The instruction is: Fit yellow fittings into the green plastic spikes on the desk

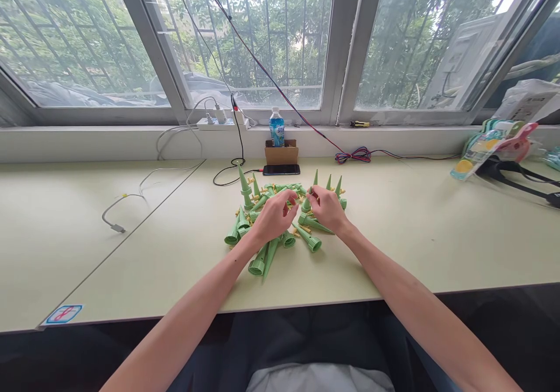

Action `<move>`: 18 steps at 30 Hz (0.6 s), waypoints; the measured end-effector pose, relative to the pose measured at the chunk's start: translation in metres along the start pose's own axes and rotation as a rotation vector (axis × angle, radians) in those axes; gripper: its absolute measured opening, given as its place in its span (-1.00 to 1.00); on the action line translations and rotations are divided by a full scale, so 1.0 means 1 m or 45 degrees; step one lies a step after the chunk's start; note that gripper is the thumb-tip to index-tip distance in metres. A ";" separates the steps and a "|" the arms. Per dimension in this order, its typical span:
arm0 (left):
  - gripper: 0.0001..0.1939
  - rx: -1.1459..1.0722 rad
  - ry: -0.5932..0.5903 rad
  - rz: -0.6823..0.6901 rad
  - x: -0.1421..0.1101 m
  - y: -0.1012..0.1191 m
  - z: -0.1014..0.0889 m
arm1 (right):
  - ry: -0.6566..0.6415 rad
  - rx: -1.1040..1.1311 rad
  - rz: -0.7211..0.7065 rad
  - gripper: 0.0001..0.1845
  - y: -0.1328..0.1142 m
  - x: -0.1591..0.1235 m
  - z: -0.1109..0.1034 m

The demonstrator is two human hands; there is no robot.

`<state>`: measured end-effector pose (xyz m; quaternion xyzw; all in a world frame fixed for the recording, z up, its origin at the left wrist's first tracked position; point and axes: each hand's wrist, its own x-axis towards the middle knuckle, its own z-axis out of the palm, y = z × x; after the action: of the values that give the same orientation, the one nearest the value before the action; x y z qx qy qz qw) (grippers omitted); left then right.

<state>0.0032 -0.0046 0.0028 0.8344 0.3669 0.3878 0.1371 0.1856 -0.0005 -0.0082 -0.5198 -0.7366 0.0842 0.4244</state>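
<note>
A loose pile of green plastic watering spikes, cone-shaped with threaded round collars and small yellow valves, lies on the table before me. My right hand [327, 209] pinches an upright green spike [306, 205] at the pile's right side. Over the middle of the pile is my left hand [276, 213], fingers loosely curled, with a gap between thumb and fingers and nothing seen in it. Nearest me lie a spike with its open collar facing forward [256, 265] and another spike [311, 242]. Several spikes stand point up, among them one at the left [243, 185].
Behind the pile lie a phone [282, 170] and a small cardboard box [281, 154], with a blue-labelled bottle [276, 128] by it. A coiled cable [353, 155] is at the back. A white cable [114, 220] lies left; a black strap [511, 173] lies far right.
</note>
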 end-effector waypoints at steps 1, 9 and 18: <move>-0.87 0.003 0.001 0.001 0.000 0.000 0.000 | 0.004 -0.007 0.000 -0.75 0.000 0.000 0.000; -0.88 -0.009 -0.027 -0.011 0.000 0.001 0.000 | 0.007 -0.020 0.017 -0.76 0.001 0.000 0.000; -0.87 -0.024 -0.043 -0.014 0.000 0.002 -0.001 | -0.040 -0.037 0.063 -0.82 0.000 -0.001 -0.001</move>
<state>0.0037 -0.0058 0.0043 0.8375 0.3654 0.3763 0.1533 0.1869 -0.0017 -0.0081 -0.5426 -0.7312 0.0919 0.4030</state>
